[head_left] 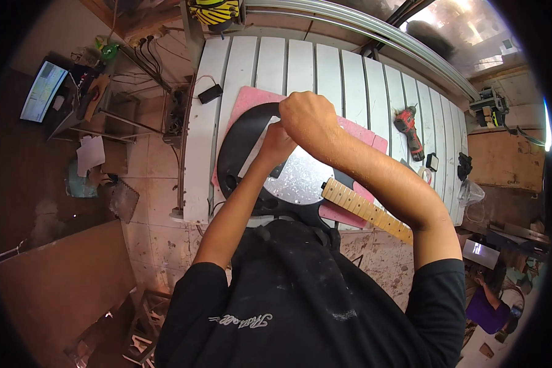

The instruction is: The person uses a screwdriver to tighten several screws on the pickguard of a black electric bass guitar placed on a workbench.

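Note:
A black electric guitar body [233, 153] lies on pink padding, with a silvery speckled plate [300, 175] on its face. My right hand [310, 116] is a fist above the body's far edge, closed round something I cannot make out. Tucked against its wrist, my left hand [278, 142] is low over the guitar with fingers curled; their tips are hidden. A white strip [254, 150] and a dark grey piece [275, 170] show beside my left hand. The guitar's fretted maple neck [368, 210] points to the lower right, under my right forearm.
The pink pad [251, 98] rests on a white slatted table [300, 64]. Right of it lie a red and black cordless drill [409, 132] and a small black box [432, 162]. A black adapter [210, 94] sits at the left. Another person in purple [487, 308] is at lower right.

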The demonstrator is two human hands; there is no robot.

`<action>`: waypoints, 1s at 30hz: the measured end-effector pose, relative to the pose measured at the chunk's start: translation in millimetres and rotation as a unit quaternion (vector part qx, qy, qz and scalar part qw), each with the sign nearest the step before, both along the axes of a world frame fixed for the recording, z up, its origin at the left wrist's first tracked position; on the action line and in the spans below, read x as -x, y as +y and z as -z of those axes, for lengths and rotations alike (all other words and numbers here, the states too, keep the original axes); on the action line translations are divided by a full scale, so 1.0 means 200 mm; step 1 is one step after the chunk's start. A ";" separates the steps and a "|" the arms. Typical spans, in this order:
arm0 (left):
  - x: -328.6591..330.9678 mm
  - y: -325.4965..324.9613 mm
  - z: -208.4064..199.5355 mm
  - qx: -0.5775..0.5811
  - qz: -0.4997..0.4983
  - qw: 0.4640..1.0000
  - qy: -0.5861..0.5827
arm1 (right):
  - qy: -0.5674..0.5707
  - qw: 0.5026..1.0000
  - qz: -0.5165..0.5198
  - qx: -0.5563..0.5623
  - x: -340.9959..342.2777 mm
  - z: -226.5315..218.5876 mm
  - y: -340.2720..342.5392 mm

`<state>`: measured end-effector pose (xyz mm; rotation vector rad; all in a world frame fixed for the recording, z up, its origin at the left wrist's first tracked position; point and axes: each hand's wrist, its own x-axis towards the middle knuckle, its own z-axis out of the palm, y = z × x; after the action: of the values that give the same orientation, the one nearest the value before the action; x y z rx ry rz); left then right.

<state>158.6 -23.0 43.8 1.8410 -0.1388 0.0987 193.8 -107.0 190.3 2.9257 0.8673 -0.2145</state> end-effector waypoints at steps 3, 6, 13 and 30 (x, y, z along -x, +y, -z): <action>-0.03 0.01 0.08 0.008 -0.001 0.999 -0.037 | 0.004 0.998 -0.056 0.036 -0.03 0.01 0.01; -0.02 0.02 0.10 0.026 -0.009 0.998 -0.051 | -0.027 0.991 -0.129 0.014 -0.01 -0.01 0.00; 0.00 0.02 0.07 0.020 -0.004 1.000 0.012 | -0.009 0.999 -0.047 0.005 -0.03 0.03 0.01; 0.00 -0.02 -0.01 -0.027 -0.005 0.999 0.040 | -0.005 0.999 0.014 -0.050 0.01 0.02 -0.06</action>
<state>158.4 -27.5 44.8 1.8964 -0.0782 0.0290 191.9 -118.6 187.2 3.0304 0.8621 -0.1638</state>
